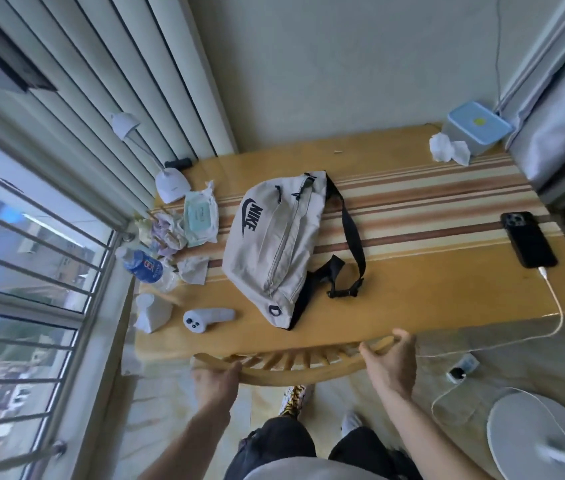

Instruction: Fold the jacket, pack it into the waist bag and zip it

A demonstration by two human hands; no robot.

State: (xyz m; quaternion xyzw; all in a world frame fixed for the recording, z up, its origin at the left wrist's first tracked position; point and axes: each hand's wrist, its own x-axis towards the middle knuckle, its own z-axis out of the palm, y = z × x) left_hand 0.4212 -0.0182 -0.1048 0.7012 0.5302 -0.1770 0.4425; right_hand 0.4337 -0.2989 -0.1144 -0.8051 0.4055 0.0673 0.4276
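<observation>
A beige waist bag (275, 244) with a dark logo and a black strap (352, 237) lies on the wooden table (412, 271), its zips closed. No jacket is in view. Both hands are at the curved top rail of a wooden chair (294, 367) tucked under the table's near edge. My left hand (217, 379) is closed around the rail's left part. My right hand (390, 360) rests on the rail's right end, fingers curled over it.
A black phone (528, 239) on a white charging cable lies at the table's right. A white remote (206, 318), wet wipes (199, 218), crumpled tissues, a bottle and a white lamp (170, 185) crowd the left side. A blue-lidded box (476, 131) stands far right. A fan base (537, 441) sits on the floor.
</observation>
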